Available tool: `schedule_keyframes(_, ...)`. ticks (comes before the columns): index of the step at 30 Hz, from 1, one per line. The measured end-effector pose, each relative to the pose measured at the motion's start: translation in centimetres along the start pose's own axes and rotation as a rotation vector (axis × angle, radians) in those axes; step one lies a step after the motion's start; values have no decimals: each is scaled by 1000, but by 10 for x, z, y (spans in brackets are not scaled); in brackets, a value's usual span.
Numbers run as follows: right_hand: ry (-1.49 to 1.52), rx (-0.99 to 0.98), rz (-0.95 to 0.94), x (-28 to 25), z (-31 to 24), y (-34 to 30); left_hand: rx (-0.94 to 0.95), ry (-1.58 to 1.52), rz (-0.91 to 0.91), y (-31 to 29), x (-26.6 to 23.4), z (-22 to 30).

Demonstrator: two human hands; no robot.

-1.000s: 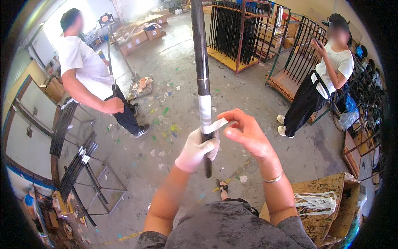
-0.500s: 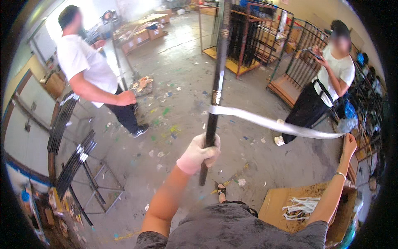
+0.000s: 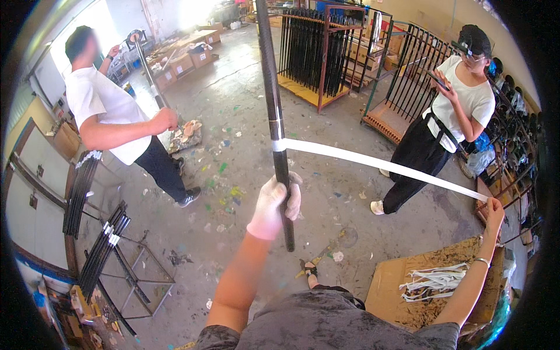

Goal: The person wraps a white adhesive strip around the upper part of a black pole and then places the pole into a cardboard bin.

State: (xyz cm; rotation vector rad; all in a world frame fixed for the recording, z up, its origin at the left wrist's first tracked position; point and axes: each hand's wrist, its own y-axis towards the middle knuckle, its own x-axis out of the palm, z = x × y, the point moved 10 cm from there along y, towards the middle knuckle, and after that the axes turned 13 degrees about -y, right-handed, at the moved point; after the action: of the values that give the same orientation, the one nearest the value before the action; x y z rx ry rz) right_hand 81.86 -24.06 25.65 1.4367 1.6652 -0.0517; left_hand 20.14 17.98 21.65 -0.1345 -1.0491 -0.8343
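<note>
My left hand (image 3: 272, 204), in a whitish glove, grips a long black pole (image 3: 270, 76) near its lower end. The pole stands almost upright, its top leaning slightly left and running out of view. Just above the glove, a white strip (image 3: 373, 165) is attached around the pole. From there it stretches to the right, sloping gently down. Its far end is pinched between the fingers of my bare right hand (image 3: 494, 214), out at arm's length. A bangle circles that wrist.
Below my right arm, white strips (image 3: 434, 281) lie on a cardboard box (image 3: 394, 277). Black rods rest on a metal stand (image 3: 140, 280) at left. One person (image 3: 111, 102) holds a pole at left; another (image 3: 449, 111) holds a phone at right. Racks (image 3: 318, 58) stand behind.
The pole and my left hand have shifted left in view, the pole now tilting the other way. The strip looks straighter, still held at its end by my right hand.
</note>
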Motion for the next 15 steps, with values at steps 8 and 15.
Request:
schedule_keyframes(8, -34, 6, -123, 10, 21, -5, 35, 282, 226, 6, -42, -7)
schedule_keyframes(15, -134, 0, -152, 11, 12, -23, -4, 286, 458, -2, -89, -31)
